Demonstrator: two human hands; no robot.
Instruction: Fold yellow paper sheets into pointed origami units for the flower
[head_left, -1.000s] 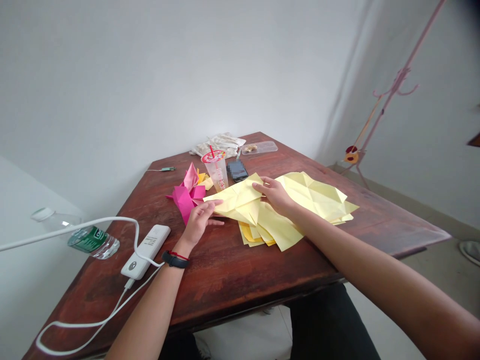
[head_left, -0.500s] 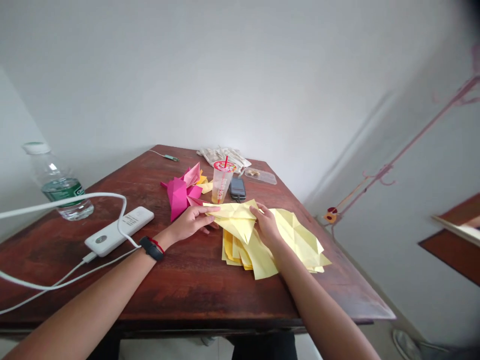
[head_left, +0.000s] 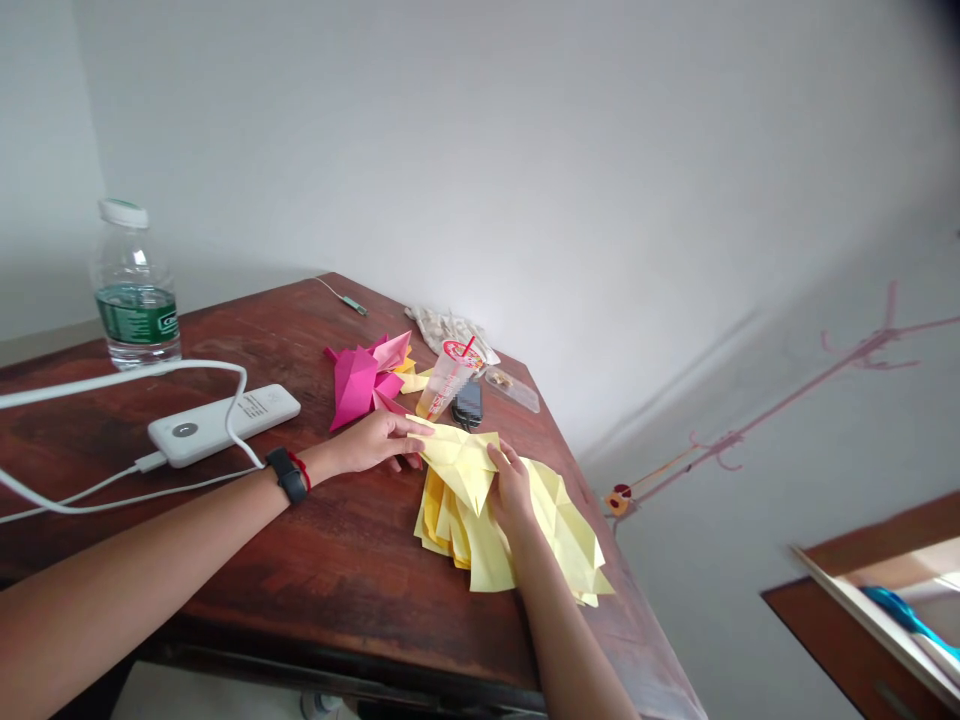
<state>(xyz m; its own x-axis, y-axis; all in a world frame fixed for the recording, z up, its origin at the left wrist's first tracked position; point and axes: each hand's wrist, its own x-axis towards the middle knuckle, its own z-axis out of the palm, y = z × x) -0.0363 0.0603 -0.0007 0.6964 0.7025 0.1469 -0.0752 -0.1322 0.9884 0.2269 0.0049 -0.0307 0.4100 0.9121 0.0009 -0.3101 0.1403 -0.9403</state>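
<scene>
My view has turned, but my left hand and right hand still pinch opposite ends of the folded yellow sheet above the yellow papers, so the folding seems barely advanced.

Showing matt, creased paper in the folded yellow sheet just below the frame's centre, and matt, crisply creased paper in the pink folded piece left of centre. Gleaming softly as streaked, dark wood across the tabletop at lower left. Shining as clear, glossy plastic in the bottle at upper left, looking like smooth plastic in the white oblong device at mid-left.
</scene>
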